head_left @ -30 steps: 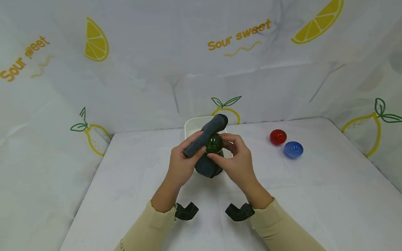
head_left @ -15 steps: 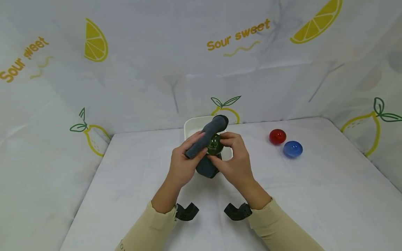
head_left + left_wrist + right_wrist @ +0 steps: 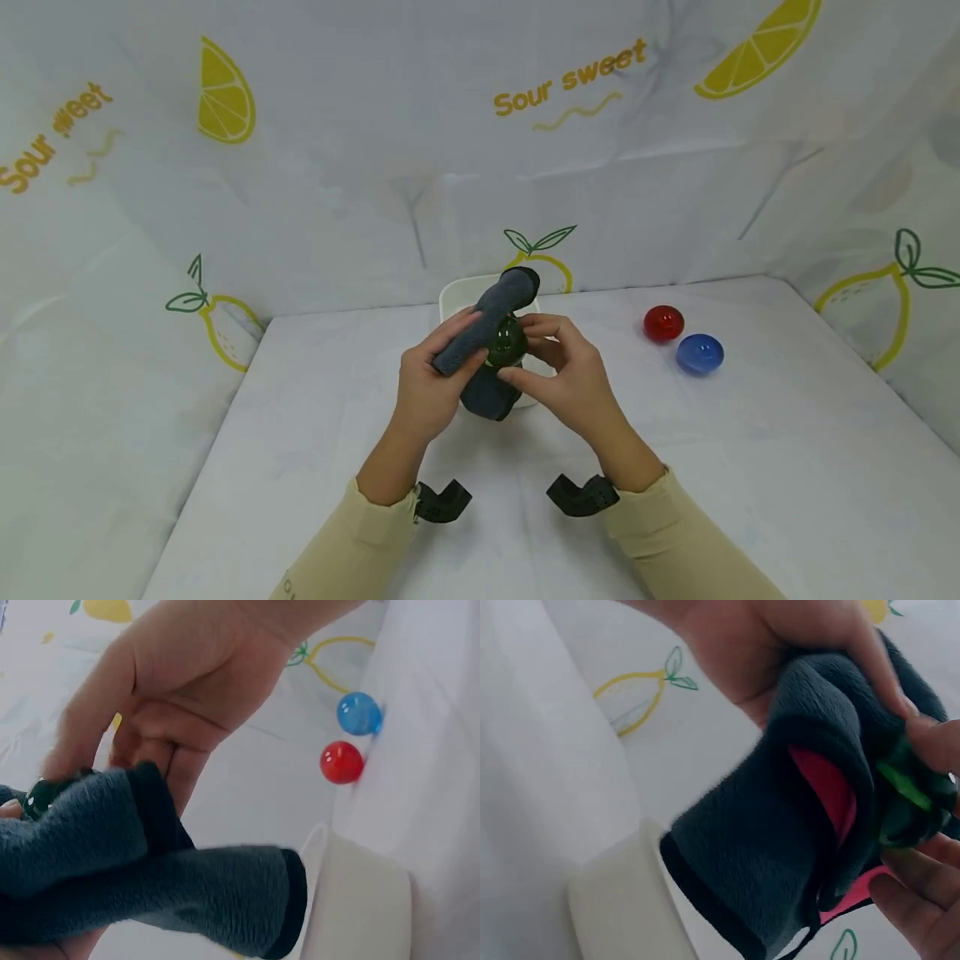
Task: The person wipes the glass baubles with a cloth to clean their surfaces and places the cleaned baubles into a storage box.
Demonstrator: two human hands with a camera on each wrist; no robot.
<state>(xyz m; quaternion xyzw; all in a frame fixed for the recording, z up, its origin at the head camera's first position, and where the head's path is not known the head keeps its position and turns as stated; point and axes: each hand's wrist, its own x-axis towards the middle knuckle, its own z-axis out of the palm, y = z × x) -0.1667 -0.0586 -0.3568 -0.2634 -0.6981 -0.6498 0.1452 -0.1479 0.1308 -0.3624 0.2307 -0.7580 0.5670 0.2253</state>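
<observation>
A dark blue-grey fleece cloth (image 3: 480,329) with black edging is bunched in my left hand (image 3: 426,383), raised over the middle of the table. Its pink underside shows in the right wrist view. My left thumb lies along the cloth, near a shiny green glass ball (image 3: 507,340). The fingers and thumb of my right hand (image 3: 572,379) pinch that ball from the right, against the cloth. One fold of cloth arches over the top of the ball and another hangs below it. Part of the ball is hidden by the cloth and the fingers.
Behind the hands stands a white container (image 3: 461,293), mostly covered by cloth and hands in the head view. To the right lie a red ball (image 3: 663,323) and a blue ball (image 3: 700,354) on the white tablecloth (image 3: 322,417). A lemon-printed white curtain (image 3: 337,167) closes the back.
The cloth, the green ball and my left hand have shifted slightly left. My right wrist has swung a little outward to the right. Both hands keep their holds; the red and blue balls stay put.
</observation>
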